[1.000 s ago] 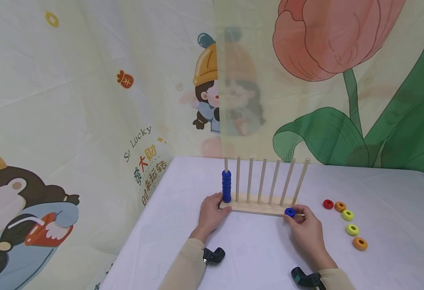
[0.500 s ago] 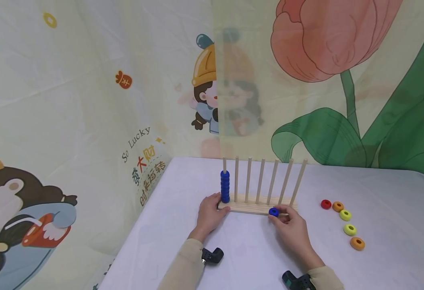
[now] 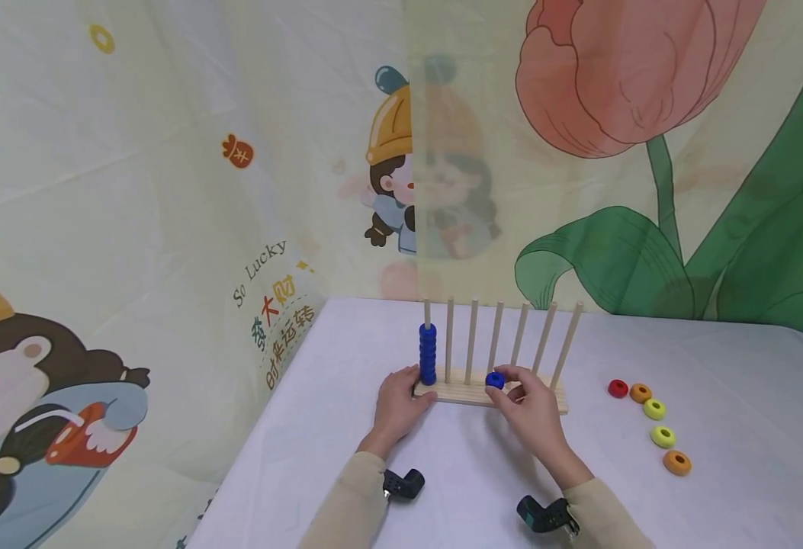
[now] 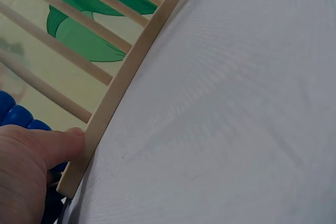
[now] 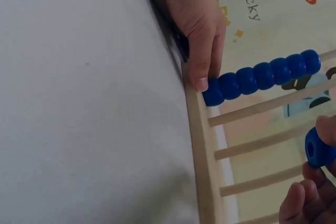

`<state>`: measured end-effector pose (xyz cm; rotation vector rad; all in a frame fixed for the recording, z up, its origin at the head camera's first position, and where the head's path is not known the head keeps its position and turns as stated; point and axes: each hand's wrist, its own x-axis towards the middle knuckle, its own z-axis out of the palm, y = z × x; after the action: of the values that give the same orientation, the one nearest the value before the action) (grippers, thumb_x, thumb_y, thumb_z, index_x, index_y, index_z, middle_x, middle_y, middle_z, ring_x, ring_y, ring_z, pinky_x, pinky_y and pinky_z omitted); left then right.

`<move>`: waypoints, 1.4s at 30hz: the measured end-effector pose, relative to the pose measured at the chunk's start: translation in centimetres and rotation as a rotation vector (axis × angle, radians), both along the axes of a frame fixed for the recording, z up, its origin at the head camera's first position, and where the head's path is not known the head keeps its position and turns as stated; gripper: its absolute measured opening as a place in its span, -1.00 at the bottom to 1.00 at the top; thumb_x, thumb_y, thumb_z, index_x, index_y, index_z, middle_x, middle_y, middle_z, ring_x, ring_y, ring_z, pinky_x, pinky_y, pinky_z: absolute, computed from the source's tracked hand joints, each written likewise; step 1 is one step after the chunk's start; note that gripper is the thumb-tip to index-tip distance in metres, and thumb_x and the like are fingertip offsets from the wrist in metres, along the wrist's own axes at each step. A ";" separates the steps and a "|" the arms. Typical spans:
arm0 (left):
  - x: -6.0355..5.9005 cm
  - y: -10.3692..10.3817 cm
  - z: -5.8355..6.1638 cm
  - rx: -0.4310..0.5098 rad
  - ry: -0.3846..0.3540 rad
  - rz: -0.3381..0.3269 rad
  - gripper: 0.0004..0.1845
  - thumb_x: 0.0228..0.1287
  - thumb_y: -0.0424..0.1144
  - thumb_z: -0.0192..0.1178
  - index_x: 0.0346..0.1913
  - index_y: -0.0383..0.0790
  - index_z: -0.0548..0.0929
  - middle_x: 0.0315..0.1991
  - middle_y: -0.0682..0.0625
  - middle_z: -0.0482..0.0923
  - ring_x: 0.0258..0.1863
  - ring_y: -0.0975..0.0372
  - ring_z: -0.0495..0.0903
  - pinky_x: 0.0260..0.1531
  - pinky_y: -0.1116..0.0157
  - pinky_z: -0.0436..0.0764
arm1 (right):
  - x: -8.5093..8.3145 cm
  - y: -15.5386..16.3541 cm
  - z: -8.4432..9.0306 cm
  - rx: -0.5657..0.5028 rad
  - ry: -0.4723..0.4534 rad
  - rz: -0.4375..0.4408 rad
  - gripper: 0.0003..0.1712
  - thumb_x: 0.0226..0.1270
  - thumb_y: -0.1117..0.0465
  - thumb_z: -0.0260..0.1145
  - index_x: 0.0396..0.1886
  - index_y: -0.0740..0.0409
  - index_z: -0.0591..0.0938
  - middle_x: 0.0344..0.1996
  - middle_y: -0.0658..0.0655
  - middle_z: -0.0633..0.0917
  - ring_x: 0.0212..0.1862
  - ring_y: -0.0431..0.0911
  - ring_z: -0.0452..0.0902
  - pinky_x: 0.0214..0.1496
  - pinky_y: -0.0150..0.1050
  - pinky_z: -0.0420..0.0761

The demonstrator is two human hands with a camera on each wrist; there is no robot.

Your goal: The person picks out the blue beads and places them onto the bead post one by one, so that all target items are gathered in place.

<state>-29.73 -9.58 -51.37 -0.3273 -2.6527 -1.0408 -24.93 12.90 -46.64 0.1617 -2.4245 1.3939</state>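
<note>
A wooden peg rack [image 3: 466,394] stands on the table, with a row of upright pegs. Several blue beads [image 3: 428,354] are stacked on its leftmost peg, whose tip is bare. My left hand [image 3: 396,406] grips the rack's left end, the thumb on the front edge; its other fingers are partly hidden. My right hand [image 3: 534,415] pinches a loose blue bead [image 3: 494,385] between thumb and fingers, in front of the middle pegs. In the right wrist view this held bead [image 5: 318,153] is off the pegs, its hole facing the base.
On the white-covered table [image 3: 737,396], right of the rack, lie a red bead [image 3: 618,389], two orange beads, one of them the nearest [image 3: 678,463], and two yellow beads [image 3: 663,437]. A printed cloth [image 3: 291,152] hangs behind and at the left.
My right hand has carried the blue bead leftward and slightly upward, from the rack's right end to the middle pegs. My left hand has stayed on the rack's left end.
</note>
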 end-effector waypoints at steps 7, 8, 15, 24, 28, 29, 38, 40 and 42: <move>0.1 0.0 0.1 -0.011 -0.002 0.005 -0.42 0.19 -0.15 0.35 0.21 -0.42 0.54 0.20 -0.23 0.54 0.26 -0.07 0.44 0.39 -0.02 0.24 | -0.9 -1.5 2.9 0.022 0.107 0.090 -0.62 0.21 0.24 0.45 0.02 0.19 0.63 -0.18 0.11 0.66 -0.37 -0.13 0.53 -0.50 -0.38 0.59; 0.1 0.0 0.1 -0.013 -0.004 0.004 -0.41 0.19 -0.15 0.34 0.22 -0.42 0.54 0.20 -0.23 0.54 0.27 -0.07 0.44 0.39 -0.02 0.24 | -1.1 -1.7 3.3 0.028 0.119 0.098 -0.63 0.21 0.24 0.45 0.02 0.19 0.63 -0.18 0.11 0.66 -0.37 -0.13 0.53 -0.48 -0.39 0.59; 0.1 -0.1 0.0 -0.011 0.024 -0.007 -0.42 0.19 -0.17 0.34 0.22 -0.41 0.54 0.19 -0.24 0.55 0.25 -0.07 0.46 0.38 -0.02 0.26 | -1.8 -3.4 5.2 0.044 0.187 0.153 -0.60 0.18 0.24 0.47 0.02 0.19 0.64 -0.18 0.10 0.68 -0.39 -0.17 0.56 -0.43 -0.38 0.60; 0.2 -0.1 0.0 0.004 0.020 -0.001 -0.43 0.20 -0.17 0.35 0.22 -0.39 0.54 0.18 -0.22 0.56 0.24 -0.06 0.47 0.38 -0.04 0.26 | -2.5 -4.7 7.8 0.053 0.279 0.166 -0.60 0.21 0.27 0.44 0.05 0.21 0.64 -0.17 0.10 0.70 -0.43 -0.17 0.54 -0.45 -0.37 0.59; 0.1 0.0 0.1 0.002 0.004 0.013 -0.41 0.19 -0.16 0.37 0.23 -0.39 0.54 0.19 -0.21 0.55 0.25 -0.05 0.46 0.38 -0.03 0.26 | -2.9 -5.2 9.0 0.078 0.318 0.171 -0.59 0.22 0.26 0.44 0.08 0.20 0.64 -0.14 0.10 0.71 -0.45 -0.19 0.54 -0.46 -0.37 0.58; 0.1 0.0 0.1 0.002 -0.005 0.016 -0.41 0.19 -0.15 0.36 0.23 -0.38 0.54 0.20 -0.21 0.55 0.26 -0.05 0.46 0.39 -0.02 0.25 | -3.0 -5.3 9.2 0.087 0.324 0.171 -0.59 0.23 0.26 0.43 0.08 0.20 0.64 -0.14 0.10 0.71 -0.45 -0.19 0.54 -0.47 -0.36 0.58; 0.1 0.0 0.0 -0.014 -0.029 0.031 -0.40 0.19 -0.15 0.36 0.25 -0.35 0.53 0.20 -0.20 0.56 0.26 -0.05 0.45 0.38 -0.03 0.27 | -4.0 -6.5 11.1 0.117 0.307 0.169 -0.60 0.29 0.21 0.39 0.12 0.14 0.62 -0.07 0.06 0.70 -0.40 -0.20 0.58 -0.49 -0.33 0.59; 0.1 0.0 0.0 -0.007 -0.031 0.029 -0.40 0.19 -0.15 0.36 0.26 -0.34 0.53 0.20 -0.19 0.55 0.27 -0.05 0.45 0.39 -0.02 0.26 | -4.3 -6.7 11.3 0.109 0.297 0.167 -0.60 0.30 0.22 0.38 0.13 0.14 0.62 -0.06 0.06 0.70 -0.40 -0.19 0.59 -0.48 -0.33 0.61; 0.1 0.0 0.0 -0.001 -0.032 0.024 -0.40 0.20 -0.15 0.35 0.26 -0.35 0.52 0.21 -0.19 0.54 0.27 -0.05 0.44 0.39 -0.02 0.25 | -4.5 -6.8 11.4 0.106 0.293 0.161 -0.59 0.30 0.23 0.37 0.14 0.14 0.62 -0.06 0.08 0.70 -0.39 -0.17 0.60 -0.47 -0.33 0.62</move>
<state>-29.66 -9.62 -51.32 -0.2804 -2.6785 -1.0455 -29.43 6.09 -35.25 0.5583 -2.2790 1.2073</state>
